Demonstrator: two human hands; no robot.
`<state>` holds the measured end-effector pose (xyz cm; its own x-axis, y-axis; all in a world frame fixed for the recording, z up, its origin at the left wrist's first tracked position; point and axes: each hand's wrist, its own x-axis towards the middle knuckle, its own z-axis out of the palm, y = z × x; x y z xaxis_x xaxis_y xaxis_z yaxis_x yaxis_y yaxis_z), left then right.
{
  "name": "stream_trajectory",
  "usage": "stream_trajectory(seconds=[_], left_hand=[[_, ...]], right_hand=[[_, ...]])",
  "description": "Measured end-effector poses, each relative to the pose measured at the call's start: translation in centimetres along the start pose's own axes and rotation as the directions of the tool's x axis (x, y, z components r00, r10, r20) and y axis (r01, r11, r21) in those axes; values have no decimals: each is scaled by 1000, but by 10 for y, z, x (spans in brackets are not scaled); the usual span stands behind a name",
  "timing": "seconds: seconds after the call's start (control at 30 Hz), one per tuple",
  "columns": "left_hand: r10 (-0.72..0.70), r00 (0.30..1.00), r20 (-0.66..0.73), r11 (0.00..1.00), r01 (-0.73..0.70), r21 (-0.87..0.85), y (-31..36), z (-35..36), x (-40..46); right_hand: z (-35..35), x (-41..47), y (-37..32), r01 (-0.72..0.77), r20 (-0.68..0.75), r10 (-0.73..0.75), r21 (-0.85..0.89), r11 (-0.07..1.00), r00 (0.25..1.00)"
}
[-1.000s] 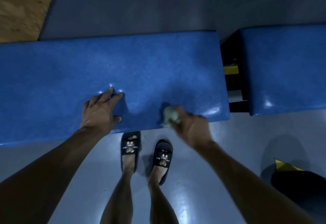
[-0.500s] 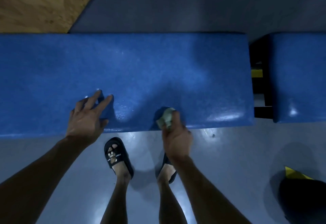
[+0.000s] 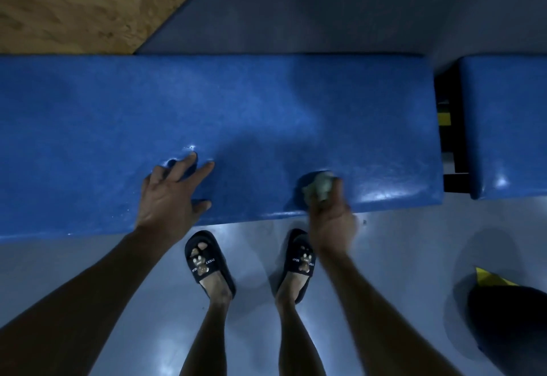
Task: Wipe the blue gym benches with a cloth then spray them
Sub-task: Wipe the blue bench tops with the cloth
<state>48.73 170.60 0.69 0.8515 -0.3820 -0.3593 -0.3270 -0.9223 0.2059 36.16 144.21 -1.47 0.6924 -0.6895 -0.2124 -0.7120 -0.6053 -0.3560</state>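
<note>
While the long blue padded desk (image 3: pixel 266 109) runs left to right across the view, its pebbled vinyl glossy near the front edge, the right hand (image 3: pixel 331 221) has its grip curled round a crumpled pale green cloth (image 3: pixel 319 186) there; the left hand (image 3: pixel 170 198) presses flat, fingers spread; a second blue desk (image 3: pixel 506 127) lies end-on at right
</note>
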Motion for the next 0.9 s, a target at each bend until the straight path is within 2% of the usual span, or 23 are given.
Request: stream_trajectory(seconds=[0.07, 0.1, 0.17, 0.2, 0.23, 0.27, 0.3, 0.33, 0.4, 0.43, 0.47, 0.53, 0.6, 0.67, 0.73, 0.8, 0.83, 0.87, 0.9], left_hand=[[17, 1000, -6, 1000, -17, -3, -3, -1, 0], [31, 999, -11, 1000, -31, 2, -4, -1, 0], [56, 998, -21, 998, -56, 19, -6, -2, 2], [70, 997, -27, 997, -69, 23, -7, -3, 3], [83, 996, -34, 996, -82, 25, -8, -3, 3], [92, 995, -41, 995, -91, 29, -8, -4, 4], [100, 994, -45, 995, -98, 33, -9, -4, 5], [106, 993, -47, 994, -104, 40, -9, -3, 6], [115, 992, -58, 993, -112, 47, -8, -2, 6], [115, 991, -67, 993, -112, 44, -8, -1, 6], [112, 991, -75, 993, -109, 38, -7, 0, 5], [110, 990, -83, 994, -108, 28, -7, 1, 5], [115, 990, -84, 993, -113, 25, -8, 2, 5], [125, 989, -81, 992, -123, 26, -10, 2, 5], [138, 988, -69, 990, -136, 33, -12, 0, 5], [151, 986, -73, 988, -151, 10, -16, -4, 6], [151, 986, -76, 988, -152, -19, -19, -6, 6], [149, 986, -76, 987, -153, -52, -22, -9, 7], [148, 986, -80, 985, -154, -78, -26, -13, 8]], right_hand=[[28, -36, -40, 189, 92, -188, -4, 982, 978], [34, -50, -58, 328, 148, -326, 16, 945, 934], [32, -59, -73, 592, 240, -595, 94, 800, 767], [28, -52, -68, 686, 261, -685, 103, 721, 680], [22, -40, -58, 745, 277, -733, 79, 662, 622], [14, -26, -45, 766, 284, -737, 13, 642, 613], [7, -11, -30, 743, 271, -704, -74, 665, 657], [-4, 4, -14, 659, 221, -625, -150, 737, 749], [-27, 27, 11, 303, 78, -294, -175, 937, 953], [-34, 30, 15, 101, -6, -102, -119, 988, 995], [-32, 27, 14, -53, -74, 48, -57, 997, 996], [-10, 7, -4, -202, -99, 205, 36, 979, 974], [23, -29, -39, -139, -49, 143, 70, 988, 989], [46, -67, -76, 124, 72, -127, 47, 991, 989], [44, -81, -93, 421, 200, -418, 32, 907, 886], [29, -63, -80, 620, 249, -597, -18, 784, 762], [19, -50, -67, 643, 269, -604, -79, 762, 750], [9, -36, -51, 615, 263, -568, -151, 774, 779], [-3, -23, -32, 534, 230, -489, -216, 817, 841]])
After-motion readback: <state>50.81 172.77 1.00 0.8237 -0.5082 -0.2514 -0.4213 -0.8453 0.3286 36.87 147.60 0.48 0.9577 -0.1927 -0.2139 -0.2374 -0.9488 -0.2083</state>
